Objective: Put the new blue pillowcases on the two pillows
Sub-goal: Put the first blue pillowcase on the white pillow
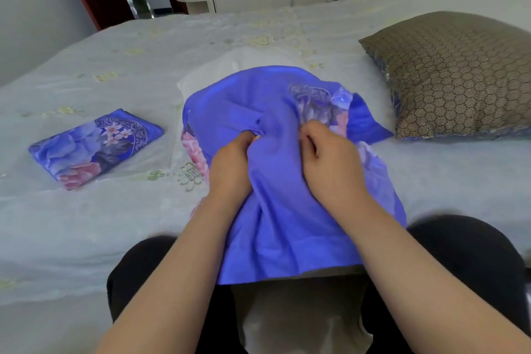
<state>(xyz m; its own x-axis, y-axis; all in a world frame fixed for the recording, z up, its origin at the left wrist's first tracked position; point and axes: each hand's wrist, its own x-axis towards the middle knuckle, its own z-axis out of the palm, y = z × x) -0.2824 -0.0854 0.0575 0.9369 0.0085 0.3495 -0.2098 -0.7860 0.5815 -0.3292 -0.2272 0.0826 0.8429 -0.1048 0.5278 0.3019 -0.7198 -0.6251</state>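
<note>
Both hands, left hand (pixel 232 152) and right hand (pixel 327 152), pinch the bunched blue floral fabric pillowcase (pixel 275 210), grip closed on cloth, probably to find its opening above the bare white pillow (pixel 218 69).

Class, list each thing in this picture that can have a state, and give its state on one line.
Unfolded blue pillowcase: bunched, gripped by both hands.
Folded blue pillowcase: folded, lying on the bed.
White pillow: bare, partly under the unfolded pillowcase.
Brown pillow: lying on the bed, untouched.
Left hand: gripping fabric.
Right hand: gripping fabric.
</note>
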